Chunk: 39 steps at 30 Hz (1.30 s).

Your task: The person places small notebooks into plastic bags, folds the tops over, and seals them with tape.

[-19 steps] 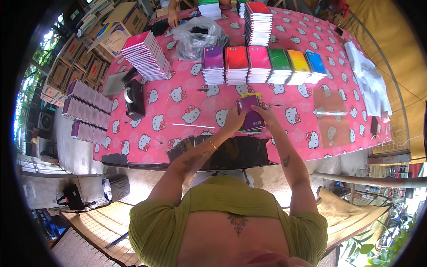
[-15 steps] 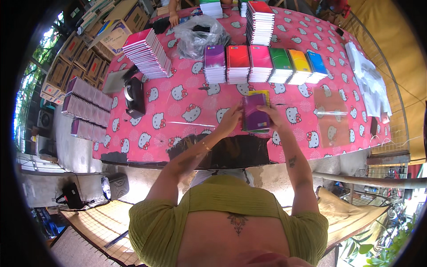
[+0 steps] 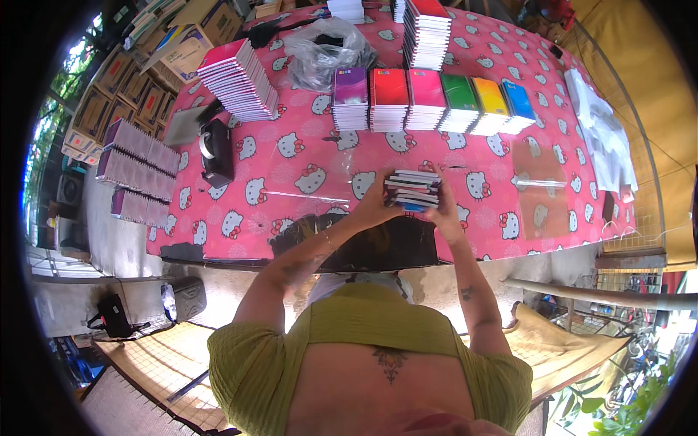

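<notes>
Between my two hands is a small stack of spiral notebooks [image 3: 412, 190], tipped up so that its page edges face me. My left hand [image 3: 376, 201] grips the stack's left side. On its right side, my right hand [image 3: 446, 204] closes round it with the thumb at the lower corner. The covers are mostly hidden. Just beyond stand stacks of notebooks in a row: purple [image 3: 351, 98], red [image 3: 389, 100], pink [image 3: 425, 100], green [image 3: 459, 105], yellow [image 3: 489, 106] and blue [image 3: 517, 109].
A black tape dispenser [image 3: 216, 154] stands left, near a tall red-topped notebook stack [image 3: 238, 81] and bundled purple notebooks [image 3: 138, 174]. A clear plastic bag [image 3: 327, 54] lies behind the row. White plastic bags [image 3: 600, 131] lie right. Cardboard boxes [image 3: 127, 94] are piled beyond the table's left side.
The notebook stack has tilted from cover up to page edges toward me, and both hands have shifted their hold on it. A hand at the table's far side has gone from view.
</notes>
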Tool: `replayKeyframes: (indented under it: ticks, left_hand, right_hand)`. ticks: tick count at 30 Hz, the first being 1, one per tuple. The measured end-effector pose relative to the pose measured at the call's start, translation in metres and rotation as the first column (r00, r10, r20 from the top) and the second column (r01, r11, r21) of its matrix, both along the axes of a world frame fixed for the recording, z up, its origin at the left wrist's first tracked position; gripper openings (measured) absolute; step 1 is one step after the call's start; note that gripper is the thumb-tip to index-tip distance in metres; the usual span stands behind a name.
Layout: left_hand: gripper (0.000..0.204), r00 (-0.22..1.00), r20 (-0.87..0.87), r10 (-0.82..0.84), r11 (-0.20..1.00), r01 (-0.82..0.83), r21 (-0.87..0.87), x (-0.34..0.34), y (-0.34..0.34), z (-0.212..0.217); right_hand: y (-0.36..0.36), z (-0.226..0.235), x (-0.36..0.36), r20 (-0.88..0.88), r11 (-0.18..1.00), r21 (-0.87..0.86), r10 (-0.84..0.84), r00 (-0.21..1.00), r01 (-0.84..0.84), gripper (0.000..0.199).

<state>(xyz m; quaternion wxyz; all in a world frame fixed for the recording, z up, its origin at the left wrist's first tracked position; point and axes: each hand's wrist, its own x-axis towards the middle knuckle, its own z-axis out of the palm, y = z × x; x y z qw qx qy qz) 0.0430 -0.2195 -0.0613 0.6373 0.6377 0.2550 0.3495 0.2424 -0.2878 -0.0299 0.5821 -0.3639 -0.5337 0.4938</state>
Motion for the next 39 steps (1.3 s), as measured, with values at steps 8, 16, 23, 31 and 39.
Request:
replayKeyframes:
  ticks: [8,16,23,31,39]
  left_hand:
    - [0.104,0.994,0.079,0.082,0.995,-0.086,0.046,0.014,0.002,-0.013]
    - [0.106,1.0,-0.003,-0.018,1.0,0.018,-0.012,0.01,0.017,-0.01]
    - [0.1,0.97,-0.22,0.102,0.958,-0.036,0.286,-0.003,0.016,-0.002]
    - [0.074,0.977,-0.215,0.007,0.989,0.026,0.148,0.001,0.007,-0.003]
    - [0.1,0.784,-0.465,0.411,0.583,0.166,0.795,0.008,-0.008,0.109]
  right_hand:
    - [0.008,-0.031,-0.026,-0.139,0.97,0.067,-0.223,0.965,0.233,0.114]
    - [0.014,-0.034,-0.023,0.005,0.967,0.006,-0.256,0.967,0.256,0.111]
    - [0.011,-0.04,-0.023,0.007,0.957,0.031,-0.29,0.957,0.29,0.111]
    - [0.007,-0.042,-0.034,0.077,0.961,-0.024,-0.273,0.959,0.276,0.088]
    - [0.012,-0.056,-0.01,0.192,0.976,-0.053,-0.2,0.961,0.213,0.083]
